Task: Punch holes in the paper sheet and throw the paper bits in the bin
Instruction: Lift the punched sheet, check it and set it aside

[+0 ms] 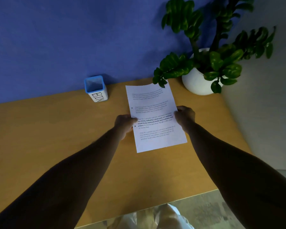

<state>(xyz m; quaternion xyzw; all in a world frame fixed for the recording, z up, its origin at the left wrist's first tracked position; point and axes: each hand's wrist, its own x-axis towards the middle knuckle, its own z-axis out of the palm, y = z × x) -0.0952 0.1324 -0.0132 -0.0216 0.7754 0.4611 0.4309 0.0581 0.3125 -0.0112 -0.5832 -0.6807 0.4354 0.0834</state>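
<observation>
Here, paper sheet point(153, 116): two punched holes along its left edge.
Left hand point(125, 123): pinches left edge.
Right hand point(185, 115): grips right edge.
Bin point(97, 89): on tabletop point(56, 138), well apart.

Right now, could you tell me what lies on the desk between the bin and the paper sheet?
Nothing: in the head view, only bare desk separates the bin from the paper sheet.

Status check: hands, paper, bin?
Left hand and right hand grip the sheet by its side edges. Two holes along left margin. Bin unobstructed; plant leaf overlaps top corner.
</observation>
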